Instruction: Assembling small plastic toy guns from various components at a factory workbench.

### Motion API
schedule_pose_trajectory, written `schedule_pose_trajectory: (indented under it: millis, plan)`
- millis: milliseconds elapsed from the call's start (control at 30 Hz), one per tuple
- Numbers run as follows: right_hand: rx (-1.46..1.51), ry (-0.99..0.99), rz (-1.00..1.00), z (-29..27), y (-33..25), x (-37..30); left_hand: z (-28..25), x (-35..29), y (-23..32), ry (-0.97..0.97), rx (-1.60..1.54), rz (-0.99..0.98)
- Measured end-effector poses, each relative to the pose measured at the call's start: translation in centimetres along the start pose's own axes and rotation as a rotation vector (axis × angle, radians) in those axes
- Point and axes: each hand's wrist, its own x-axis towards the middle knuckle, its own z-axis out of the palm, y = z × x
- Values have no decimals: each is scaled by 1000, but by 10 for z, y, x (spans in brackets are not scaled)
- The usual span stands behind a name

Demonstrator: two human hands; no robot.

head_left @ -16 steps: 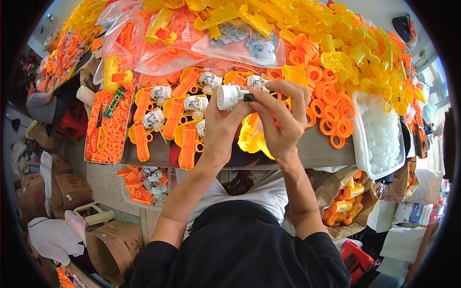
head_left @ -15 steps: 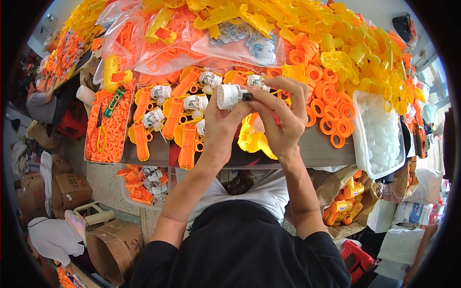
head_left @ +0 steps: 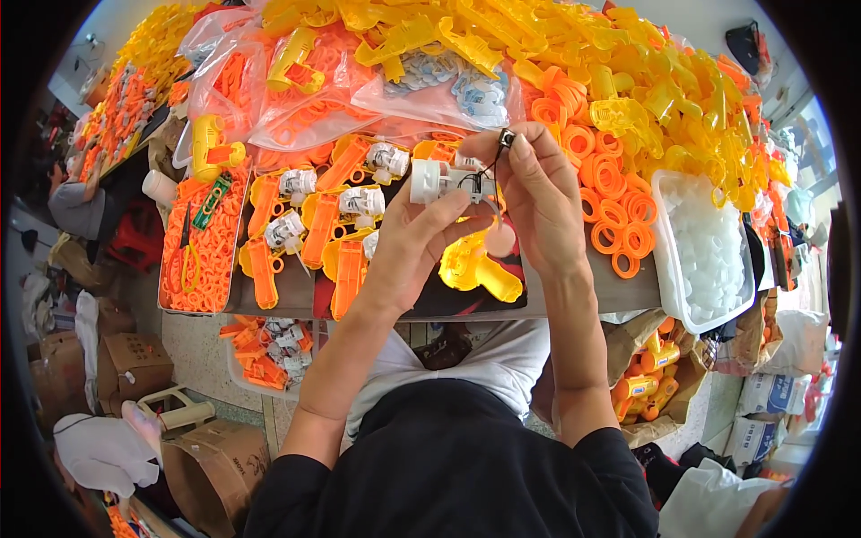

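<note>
Over the near table edge, my left hand (head_left: 405, 247) grips a white cylindrical plastic unit (head_left: 429, 181) lying sideways, thin dark wires across it. My right hand (head_left: 549, 211) pinches a small black switch (head_left: 507, 138) between thumb and index finger; its wires run down to the white unit. Under my hands a yellow pistol-shaped shell half (head_left: 475, 272) lies on the table, with a pale round disc (head_left: 500, 239) just above it. To the left, several yellow shells with orange handles (head_left: 349, 276) carry similar white units (head_left: 361, 200).
Orange rings (head_left: 610, 238) and yellow shells (head_left: 664, 99) are heaped behind and right. A white tub (head_left: 698, 296) holds translucent pieces. At left, scissors (head_left: 188, 260) and a green strip (head_left: 212, 201) rest on a tray of small orange parts. A paper sack (head_left: 682, 408) stands below right.
My right hand has drawn the black switch up and away from the white unit, so its wires now show. The left hand has turned the unit sideways.
</note>
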Motion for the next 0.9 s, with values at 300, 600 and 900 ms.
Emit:
schedule_pose_trajectory:
  millis: [300, 600, 900]
  plan:
    - [15, -26, -58, -16, 12, -4, 5, 8, -9, 5, -180, -120]
    - [-372, -48, -452, -41, 11, -9, 20, 13, -10, -175, -69, -122]
    - [68, 54, -165, -120, -60, -67, -73, -10, -52, 20, 1972, 307]
